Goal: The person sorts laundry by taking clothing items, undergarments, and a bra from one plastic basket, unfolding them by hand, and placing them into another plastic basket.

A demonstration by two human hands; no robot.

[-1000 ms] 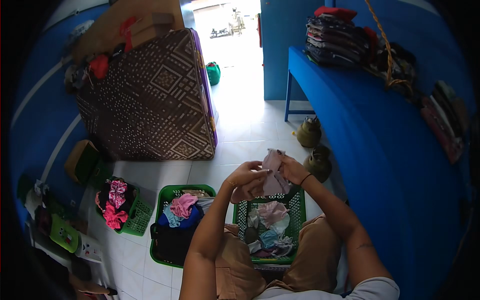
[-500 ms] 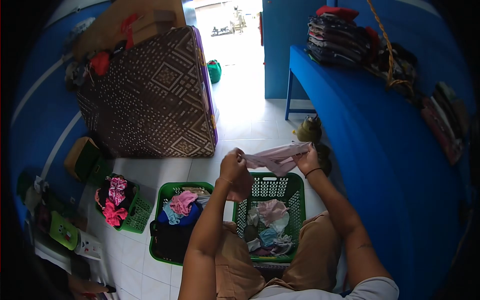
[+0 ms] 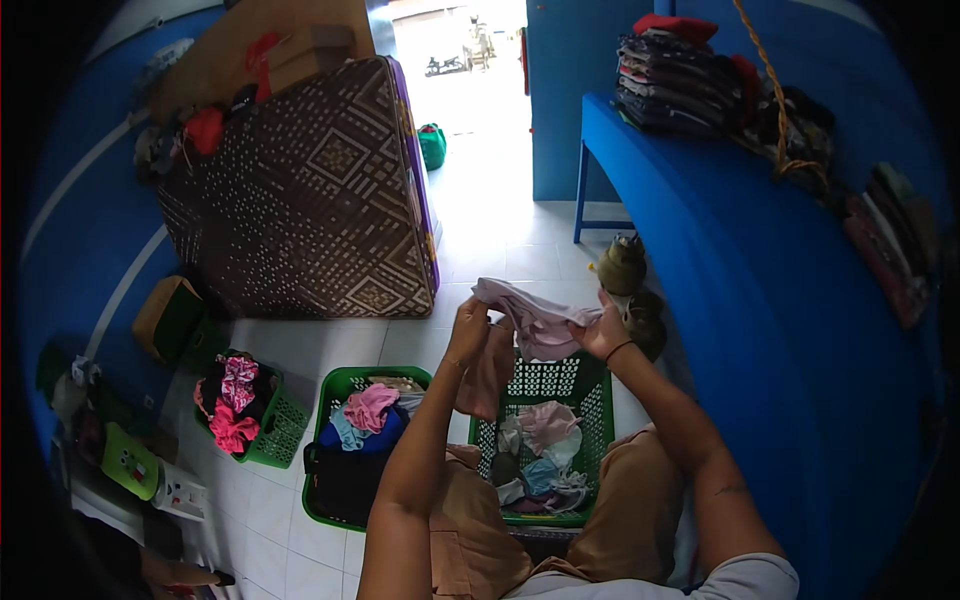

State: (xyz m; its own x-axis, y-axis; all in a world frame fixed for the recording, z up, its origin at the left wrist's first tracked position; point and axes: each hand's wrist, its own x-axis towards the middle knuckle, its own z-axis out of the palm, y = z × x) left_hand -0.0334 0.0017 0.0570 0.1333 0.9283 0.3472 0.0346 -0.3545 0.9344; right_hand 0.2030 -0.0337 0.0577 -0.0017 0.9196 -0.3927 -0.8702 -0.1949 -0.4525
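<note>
A pale pink garment is stretched in the air between my two hands, above the far end of a green basket. My left hand is closed on its left end, and a darker pink cloth hangs down beside that hand's fingers. At the other end, my right hand pinches the garment's edge. Inside the basket, between my knees, lie a light pink cloth, a light blue cloth and several other small pieces.
A second green basket holds folded and black clothes; a smaller one holds bright pink clothes. A patterned mattress leans at the left. A blue-covered table with stacked clothes runs along the right, green gas cylinders beside it.
The pale pink garment has opened out and hangs lower in the middle, its left end raised. My right hand has shifted slightly left and down along it.
</note>
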